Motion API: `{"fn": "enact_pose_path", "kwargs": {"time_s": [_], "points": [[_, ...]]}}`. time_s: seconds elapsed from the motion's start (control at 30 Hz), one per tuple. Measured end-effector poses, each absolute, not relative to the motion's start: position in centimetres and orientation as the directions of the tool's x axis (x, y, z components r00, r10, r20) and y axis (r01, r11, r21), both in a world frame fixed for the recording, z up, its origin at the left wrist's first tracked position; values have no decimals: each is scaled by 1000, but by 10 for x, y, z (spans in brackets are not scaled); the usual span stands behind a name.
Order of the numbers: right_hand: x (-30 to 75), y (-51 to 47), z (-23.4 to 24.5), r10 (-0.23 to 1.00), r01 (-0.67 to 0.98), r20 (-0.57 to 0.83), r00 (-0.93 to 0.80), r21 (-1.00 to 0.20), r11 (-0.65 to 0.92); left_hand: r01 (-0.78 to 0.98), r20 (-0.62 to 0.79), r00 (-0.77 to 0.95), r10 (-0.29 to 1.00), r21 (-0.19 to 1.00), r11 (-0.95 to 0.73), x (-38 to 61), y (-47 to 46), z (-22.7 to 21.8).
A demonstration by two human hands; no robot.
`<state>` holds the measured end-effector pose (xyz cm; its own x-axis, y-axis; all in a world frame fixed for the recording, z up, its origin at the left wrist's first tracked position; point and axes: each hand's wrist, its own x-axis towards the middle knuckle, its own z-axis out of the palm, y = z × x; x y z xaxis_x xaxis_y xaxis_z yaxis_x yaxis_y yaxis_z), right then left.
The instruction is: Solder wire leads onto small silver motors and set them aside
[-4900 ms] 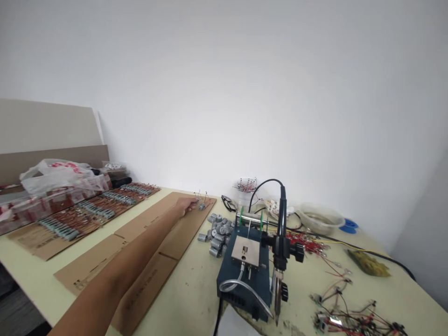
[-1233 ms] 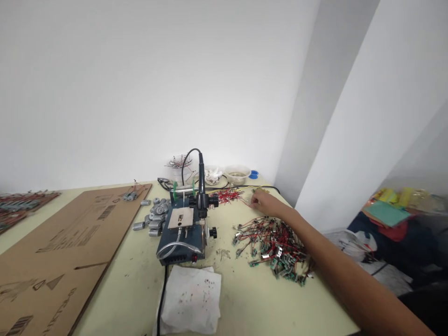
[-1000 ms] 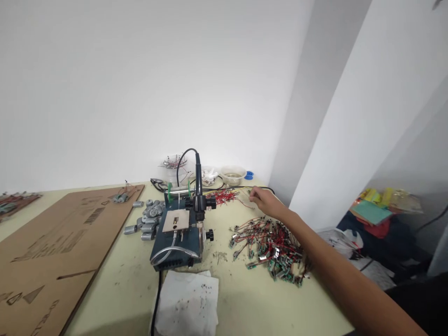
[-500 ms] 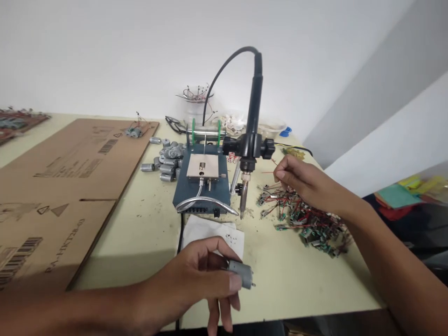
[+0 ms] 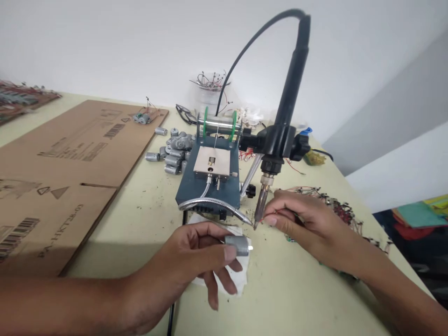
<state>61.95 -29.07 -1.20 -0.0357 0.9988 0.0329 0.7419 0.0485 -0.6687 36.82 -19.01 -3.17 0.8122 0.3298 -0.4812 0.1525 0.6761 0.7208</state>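
A small grey electric motor (image 5: 237,244) is pinched between the thumb and fingers of my left hand (image 5: 196,254), its terminal end facing right. My left hand is over a white paper sheet (image 5: 241,280), just below the soldering iron tip. My right hand (image 5: 297,217) is closed on a thin red wire (image 5: 268,216), held close beside the tip. The soldering iron (image 5: 285,102) points down from a black clamp. A silver solder feed tube (image 5: 224,203) curves from the blue solder feeder (image 5: 185,186) and ends at the tip.
Grey motors (image 5: 177,149) lie heaped left of the feeder. A cardboard sheet (image 5: 87,144) covers the table's left side, with a few wired motors (image 5: 142,117) at its far corner. Right of my right hand is a pile of wired circuit boards (image 5: 345,214). A solder spool (image 5: 220,125) sits behind.
My right hand has come from above the wired boards toward the iron tip, bringing the red wire. My left hand has lifted the motor closer to the tip. The camera view has shifted.
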Motion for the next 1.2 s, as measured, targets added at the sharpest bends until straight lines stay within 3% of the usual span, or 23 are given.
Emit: {"fn": "enact_pose_path", "kwargs": {"time_s": [0.3, 0.63, 1.2], "points": [[605, -293, -27, 993, 535, 100, 56, -843, 55, 145, -507, 774, 380, 726, 673, 375, -186, -30], [603, -290, -36, 966, 594, 251, 60, -787, 167, 115, -501, 782, 372, 702, 703, 373, -187, -34], [598, -291, -31, 945, 626, 322, 63, -750, 214, 92, -479, 790, 383, 710, 698, 374, -187, -32]]}}
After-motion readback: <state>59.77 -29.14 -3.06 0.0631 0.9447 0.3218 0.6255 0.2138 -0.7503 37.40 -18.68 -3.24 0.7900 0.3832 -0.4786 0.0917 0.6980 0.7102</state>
